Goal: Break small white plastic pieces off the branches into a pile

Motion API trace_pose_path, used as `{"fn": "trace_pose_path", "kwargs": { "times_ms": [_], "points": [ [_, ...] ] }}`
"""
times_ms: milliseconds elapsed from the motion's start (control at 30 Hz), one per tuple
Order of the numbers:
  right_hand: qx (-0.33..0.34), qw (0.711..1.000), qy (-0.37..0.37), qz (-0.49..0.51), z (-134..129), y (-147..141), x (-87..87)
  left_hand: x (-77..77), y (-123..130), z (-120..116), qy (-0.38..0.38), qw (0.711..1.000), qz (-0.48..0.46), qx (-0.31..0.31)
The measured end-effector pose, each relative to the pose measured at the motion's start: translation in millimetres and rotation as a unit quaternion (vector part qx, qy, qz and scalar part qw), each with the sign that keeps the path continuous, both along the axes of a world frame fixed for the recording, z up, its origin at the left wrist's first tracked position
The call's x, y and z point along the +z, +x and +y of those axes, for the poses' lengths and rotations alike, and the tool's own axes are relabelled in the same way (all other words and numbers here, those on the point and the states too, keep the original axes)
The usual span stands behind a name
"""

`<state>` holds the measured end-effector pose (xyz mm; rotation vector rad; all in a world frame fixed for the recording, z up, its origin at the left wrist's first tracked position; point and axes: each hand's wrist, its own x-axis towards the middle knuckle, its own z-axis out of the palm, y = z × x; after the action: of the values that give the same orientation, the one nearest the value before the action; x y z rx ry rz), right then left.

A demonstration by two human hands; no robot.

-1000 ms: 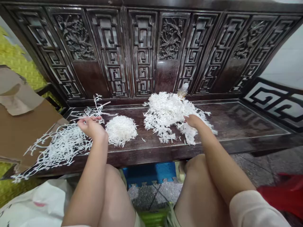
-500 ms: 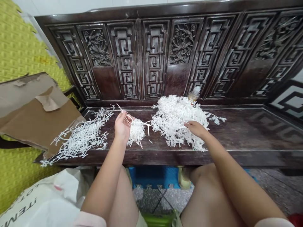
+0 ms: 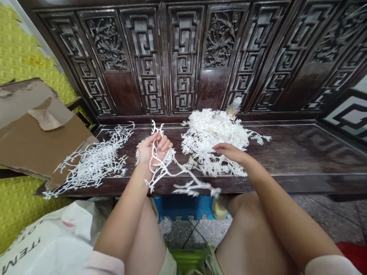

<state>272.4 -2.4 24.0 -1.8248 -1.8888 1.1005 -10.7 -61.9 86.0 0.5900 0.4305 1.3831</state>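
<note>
A: What is the left hand (image 3: pixel 156 148) doing?
B: It's palm-up with curled fingers, pinching a thin white branch (image 3: pixel 164 168) between thumb and fingertips. The branch sags towards the right, past the counter (image 3: pixel 286 149)'s front edge.
A: And the right hand (image 3: pixel 231 152)?
B: Its fingers are stretched out close together at the front of the big white pile (image 3: pixel 212 130). I can't tell whether they grip anything.
A: How would you handle that branch well?
B: I'd pinch it lightly by a stem; the forked ends look likely to snag. I'd keep it clear of the small white pile (image 3: pixel 171 156) behind the left hand, since loose bits could be dragged off.
A: And the twig heap (image 3: pixel 94 162)?
B: It's well to the left, partly over the cardboard (image 3: pixel 65 147). I'd keep stray forks away from it too.
</note>
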Motion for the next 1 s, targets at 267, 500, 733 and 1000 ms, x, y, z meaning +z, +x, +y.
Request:
{"fn": "trace_pose_path", "kwargs": {
  "times_ms": [267,500,733,1000],
  "points": [
    [0.138,0.983,-0.017,0.116,-24.1,-71.4,4.9,4.5,-2.5,-8.6,-0.025,0.996,-0.08,0.011],
    [0.254,0.932,-0.077,0.246,-67.1,-116.7,24.9,3.6,-6.0,-12.7,-0.016,0.998,-0.058,-0.003],
    [0.244,0.961,-0.032,0.125,-60.0,-104.9,16.3,-2.9,-11.7,-0.6,-0.026,0.997,0.037,0.067],
    [0.1,0.994,0.014,0.046,-22.5,-65.7,1.4,-42.9,-115.3,52.0,-0.167,0.92,0.184,0.303]
  ]
}}
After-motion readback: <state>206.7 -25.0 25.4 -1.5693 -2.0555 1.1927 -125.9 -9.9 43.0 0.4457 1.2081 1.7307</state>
